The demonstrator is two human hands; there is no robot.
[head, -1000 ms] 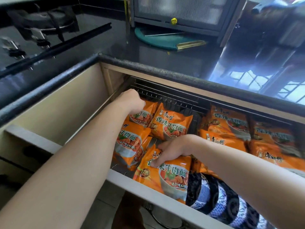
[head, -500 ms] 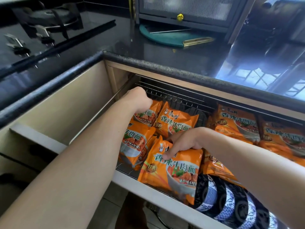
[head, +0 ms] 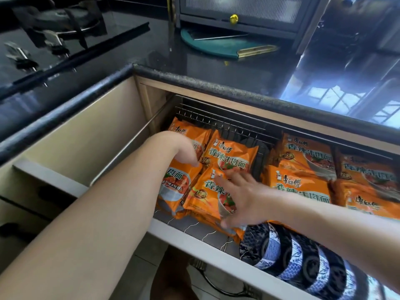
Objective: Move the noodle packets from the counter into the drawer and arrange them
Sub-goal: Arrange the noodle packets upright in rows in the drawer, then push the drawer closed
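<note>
Left hand [head: 184,148] – fingers curled on a packet [head: 177,182] at the drawer [head: 190,237] left end. Right hand [head: 244,198] – fingers spread flat on the front packet [head: 205,193]. Further packets [head: 303,169] lie right; bowls [head: 292,252] at the front.

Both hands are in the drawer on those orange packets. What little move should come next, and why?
Probably press the front orange noodle packet flat with the right hand: it lies tilted over its neighbours, hanging toward the wire drawer's front rail.

Noodle packets [head: 232,156] crowd the drawer [head: 194,239]; bare wire [head: 255,131] behind them seems free.
</note>
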